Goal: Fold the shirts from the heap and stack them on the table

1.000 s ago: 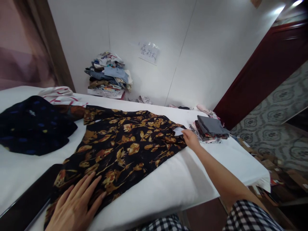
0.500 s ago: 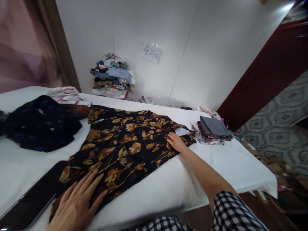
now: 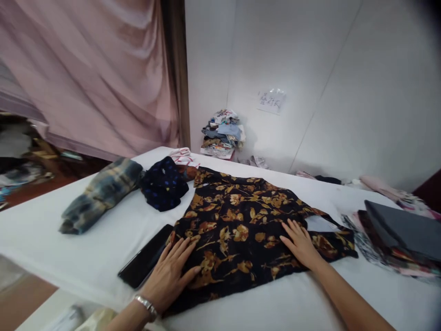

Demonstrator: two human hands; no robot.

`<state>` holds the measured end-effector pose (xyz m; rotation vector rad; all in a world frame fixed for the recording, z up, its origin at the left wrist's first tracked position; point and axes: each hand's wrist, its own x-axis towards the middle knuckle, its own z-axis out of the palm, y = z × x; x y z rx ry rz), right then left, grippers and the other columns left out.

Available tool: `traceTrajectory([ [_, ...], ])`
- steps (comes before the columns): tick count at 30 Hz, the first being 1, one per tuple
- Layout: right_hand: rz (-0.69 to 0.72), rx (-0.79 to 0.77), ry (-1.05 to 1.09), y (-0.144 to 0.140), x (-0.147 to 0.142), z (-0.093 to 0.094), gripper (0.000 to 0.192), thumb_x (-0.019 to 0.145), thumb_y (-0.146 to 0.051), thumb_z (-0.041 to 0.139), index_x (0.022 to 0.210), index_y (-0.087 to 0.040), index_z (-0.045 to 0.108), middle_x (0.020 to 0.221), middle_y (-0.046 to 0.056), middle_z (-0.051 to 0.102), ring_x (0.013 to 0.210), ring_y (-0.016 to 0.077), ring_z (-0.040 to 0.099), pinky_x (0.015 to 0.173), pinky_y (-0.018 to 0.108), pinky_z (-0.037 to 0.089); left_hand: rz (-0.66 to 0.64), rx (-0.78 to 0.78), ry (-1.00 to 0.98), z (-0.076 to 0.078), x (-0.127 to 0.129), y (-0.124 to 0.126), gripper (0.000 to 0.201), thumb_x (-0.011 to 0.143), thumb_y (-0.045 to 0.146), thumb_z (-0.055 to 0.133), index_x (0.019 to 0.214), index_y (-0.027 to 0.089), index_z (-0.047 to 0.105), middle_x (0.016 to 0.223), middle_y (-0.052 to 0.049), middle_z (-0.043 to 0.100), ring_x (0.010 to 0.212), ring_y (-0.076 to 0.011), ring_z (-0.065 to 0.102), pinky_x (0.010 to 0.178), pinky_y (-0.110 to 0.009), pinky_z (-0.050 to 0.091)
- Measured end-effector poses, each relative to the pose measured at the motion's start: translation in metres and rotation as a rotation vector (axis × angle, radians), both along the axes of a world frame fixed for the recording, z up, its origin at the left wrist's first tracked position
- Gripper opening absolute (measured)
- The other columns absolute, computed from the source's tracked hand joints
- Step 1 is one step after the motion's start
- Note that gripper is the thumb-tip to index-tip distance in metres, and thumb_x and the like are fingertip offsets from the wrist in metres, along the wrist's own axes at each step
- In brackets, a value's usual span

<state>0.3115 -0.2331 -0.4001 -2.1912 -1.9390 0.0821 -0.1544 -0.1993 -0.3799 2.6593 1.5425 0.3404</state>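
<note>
A black shirt with brown and gold flowers [image 3: 237, 216] lies spread on the white-covered table [image 3: 93, 262]. My left hand [image 3: 174, 271] rests flat on its lower left part, fingers apart, a silver bracelet on the wrist. On the right, my right hand [image 3: 299, 243] lies palm down beside the neck opening, its fingers spread. Neither hand grips the cloth. Just left of my left hand is a black phone-like slab [image 3: 146, 257], its edge close to the shirt.
A dark blue patterned garment [image 3: 164, 184] and a rolled plaid garment [image 3: 103, 193] lie to the left. Folded clothes [image 3: 403, 234] are stacked at the right. Against the wall stands a tall clothes pile [image 3: 223, 133], near a handwritten sign [image 3: 271, 101]. A pink curtain [image 3: 113, 69] hangs at the left.
My view has swung left, bringing the curtain and plaid garment into sight. My right hand has slid left over the shirt, away from the collar end. My left hand stays on the lower part.
</note>
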Motion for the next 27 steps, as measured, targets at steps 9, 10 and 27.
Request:
traceTrajectory([
  [9,0.166,0.049,0.067,0.000,-0.019,-0.021,0.058,0.089,-0.059,0.044,0.146,-0.053,0.033,0.157,-0.008,0.029,0.146,0.0280,0.023,0.121,0.055,0.023,-0.049,0.015,-0.089,0.066,0.039,0.060,0.047,0.090,0.049,0.054,0.131,0.028,0.060,0.149,-0.009,0.050,0.132,-0.0271,0.052,0.110,-0.044,0.044],
  [10,0.165,0.062,0.069,0.000,-0.019,-0.025,0.059,0.089,-0.059,0.045,0.146,-0.055,0.030,0.157,-0.009,0.028,0.145,0.0281,0.023,0.121,0.055,0.023,-0.075,0.027,-0.090,0.077,0.049,0.084,0.046,0.090,0.047,0.054,0.131,0.026,0.060,0.149,-0.009,0.050,0.132,-0.0254,0.053,0.110,-0.040,0.044],
  [27,0.157,-0.062,0.085,-0.003,-0.031,0.011,0.073,0.085,-0.062,0.047,0.139,-0.059,-0.002,0.148,-0.022,0.004,0.143,0.0249,0.017,0.117,0.052,0.026,0.205,0.051,0.243,0.082,0.140,0.336,0.043,0.075,0.013,0.051,0.115,0.014,0.067,0.115,-0.019,0.071,0.121,-0.0315,0.056,0.113,-0.053,0.022],
])
